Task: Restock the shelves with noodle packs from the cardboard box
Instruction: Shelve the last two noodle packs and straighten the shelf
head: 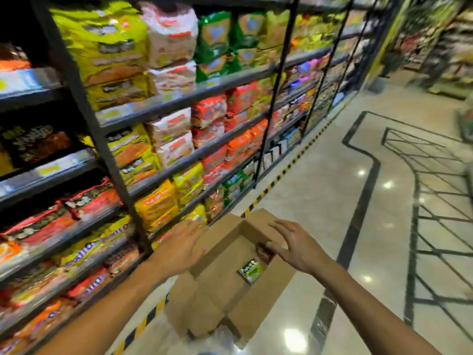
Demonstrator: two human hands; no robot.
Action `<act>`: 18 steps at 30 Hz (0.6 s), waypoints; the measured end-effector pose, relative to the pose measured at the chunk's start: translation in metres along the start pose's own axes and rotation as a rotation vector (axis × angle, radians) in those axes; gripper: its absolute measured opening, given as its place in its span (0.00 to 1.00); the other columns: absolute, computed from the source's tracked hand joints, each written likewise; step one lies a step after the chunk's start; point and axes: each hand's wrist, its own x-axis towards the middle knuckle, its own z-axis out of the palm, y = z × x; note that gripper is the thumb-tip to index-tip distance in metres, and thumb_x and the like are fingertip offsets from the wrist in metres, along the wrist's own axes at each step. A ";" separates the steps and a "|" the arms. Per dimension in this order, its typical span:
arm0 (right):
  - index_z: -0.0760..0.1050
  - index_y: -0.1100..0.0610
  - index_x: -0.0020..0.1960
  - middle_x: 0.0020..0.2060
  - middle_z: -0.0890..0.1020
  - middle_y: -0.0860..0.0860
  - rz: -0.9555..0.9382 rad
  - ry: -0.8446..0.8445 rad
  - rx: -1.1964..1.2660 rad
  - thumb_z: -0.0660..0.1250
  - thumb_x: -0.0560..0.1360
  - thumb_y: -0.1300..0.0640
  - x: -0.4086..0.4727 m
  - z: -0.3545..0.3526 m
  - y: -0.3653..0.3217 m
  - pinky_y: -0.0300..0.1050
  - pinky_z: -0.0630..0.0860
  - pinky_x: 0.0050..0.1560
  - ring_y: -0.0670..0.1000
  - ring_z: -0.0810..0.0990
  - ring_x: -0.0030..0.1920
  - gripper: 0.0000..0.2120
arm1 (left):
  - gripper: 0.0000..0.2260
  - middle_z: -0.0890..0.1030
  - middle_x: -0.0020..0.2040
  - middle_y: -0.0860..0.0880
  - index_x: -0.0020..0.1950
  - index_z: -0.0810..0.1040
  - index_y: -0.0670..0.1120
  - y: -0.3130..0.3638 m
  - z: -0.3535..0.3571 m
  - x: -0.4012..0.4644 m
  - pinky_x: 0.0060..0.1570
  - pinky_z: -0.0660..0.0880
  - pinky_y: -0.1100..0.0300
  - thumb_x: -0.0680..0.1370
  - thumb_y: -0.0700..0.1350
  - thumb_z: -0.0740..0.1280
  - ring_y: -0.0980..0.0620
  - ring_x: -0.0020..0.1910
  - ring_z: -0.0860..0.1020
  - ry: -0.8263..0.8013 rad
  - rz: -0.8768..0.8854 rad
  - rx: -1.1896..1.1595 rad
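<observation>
Nearest, the open cardboard box [220,283] sits on the floor [320,201] with a green noodle pack [250,271] inside. Left hand [183,245] at 10 o'clock, right hand [298,245] at 2 o'clock: both spread, holding nothing. Stocked shelves [163,103] beyond.

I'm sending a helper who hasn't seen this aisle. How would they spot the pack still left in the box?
Find the open cardboard box on the shiny floor beside the noodle shelves, below both open hands. Look inside, against its right-hand wall. The green noodle pack lies there, a small packet with a dark band of white lettering, the only bright green thing on the bare brown cardboard.
</observation>
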 end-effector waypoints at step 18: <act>0.58 0.46 0.78 0.76 0.65 0.48 -0.009 -0.053 0.148 0.60 0.80 0.38 0.013 -0.024 0.220 0.50 0.65 0.71 0.53 0.63 0.75 0.30 | 0.26 0.65 0.76 0.54 0.78 0.61 0.54 0.175 0.042 0.114 0.74 0.57 0.54 0.82 0.60 0.57 0.52 0.76 0.60 -0.062 -0.044 -0.044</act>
